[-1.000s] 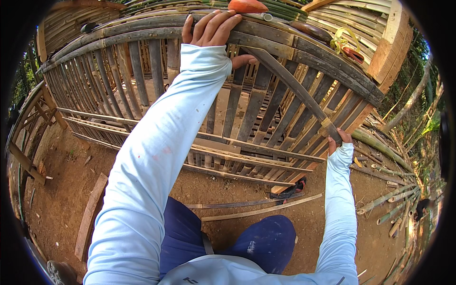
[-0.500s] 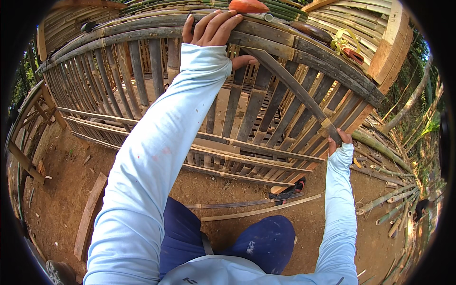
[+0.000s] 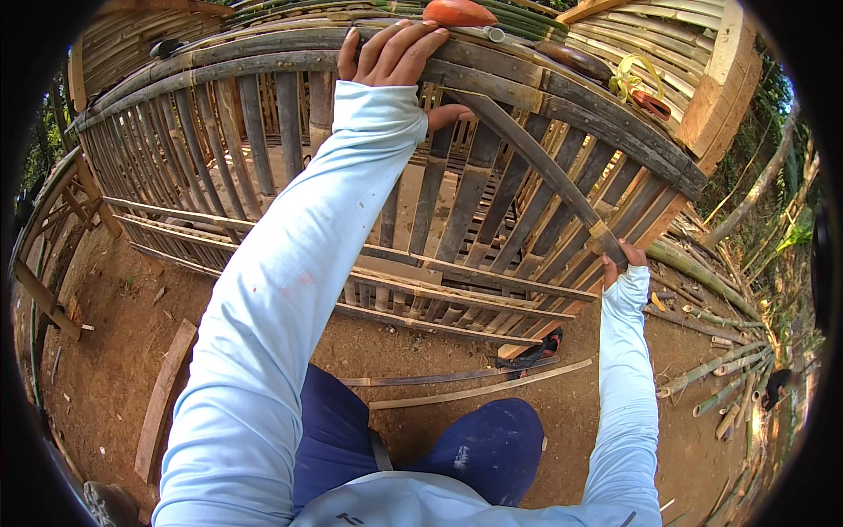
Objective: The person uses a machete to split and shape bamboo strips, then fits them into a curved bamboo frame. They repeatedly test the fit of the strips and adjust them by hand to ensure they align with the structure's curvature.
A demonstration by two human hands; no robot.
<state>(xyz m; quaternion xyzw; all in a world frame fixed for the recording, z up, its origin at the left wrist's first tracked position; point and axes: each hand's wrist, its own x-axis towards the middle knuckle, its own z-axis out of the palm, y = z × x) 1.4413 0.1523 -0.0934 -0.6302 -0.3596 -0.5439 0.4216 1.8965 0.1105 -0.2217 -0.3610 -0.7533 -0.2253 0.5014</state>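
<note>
No readable text, number or sign anywhere in view. Small dark mark [image 3: 350, 519] on front of light blue shirt [image 3: 413, 496], near lower edge (logo-like in shape, too small and cut off to make out). Short dark slanting line [image 3: 629, 518] on same light blue fabric, farther right, also at lower edge, not legible as lettering. Whitish patch [image 3: 461, 457] on right leg of dark blue trousers [image 3: 505, 430], print or smear, cannot tell which
</note>
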